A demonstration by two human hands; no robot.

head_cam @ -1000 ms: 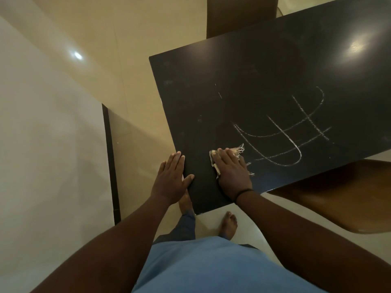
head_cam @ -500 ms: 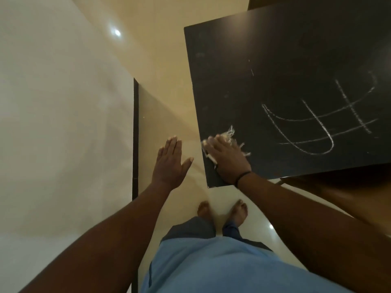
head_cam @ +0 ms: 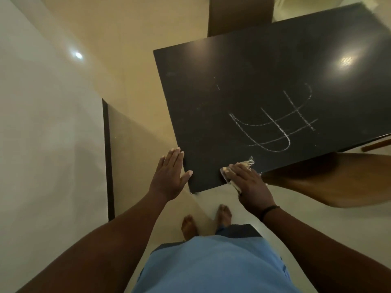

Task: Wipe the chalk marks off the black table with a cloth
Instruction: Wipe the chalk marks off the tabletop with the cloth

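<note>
A person looks straight down past a blue shirt [head_cam: 213,265] and two bare feet [head_cam: 207,223] on a pale, glossy floor [head_cam: 131,85]. Both forearms reach forward toward a black table [head_cam: 264,81], which serves as the landmark here. Its nearest corner points toward the feet. The left hand [head_cam: 169,176] is flat and spread, fingers straight and close together, thumb out to the side; it holds nothing and sits at the table's near left edge, with the thumb tip over the dark surface. Whether the palm presses on the table cannot be told. The right hand [head_cam: 249,185] lies palm down at the table's near edge, to the right of the corner, fingers laid flat on a pale, frayed cloth [head_cam: 234,180]. Loose threads of the cloth stick out past the fingertips onto the table, and a fold hangs just over the edge. A thin dark band [head_cam: 268,210] circles the right wrist. Farther in on the tabletop, beyond the cloth and apart from it, are white chalk marks [head_cam: 275,127]: curved lines crossed by straight strokes. A few faint specks of chalk lie to their left. A brown wooden chair seat [head_cam: 330,182] shows beneath the table's right side, and another chair back [head_cam: 239,15] stands at the far edge. A ceiling light glints on the table's far right.
</note>
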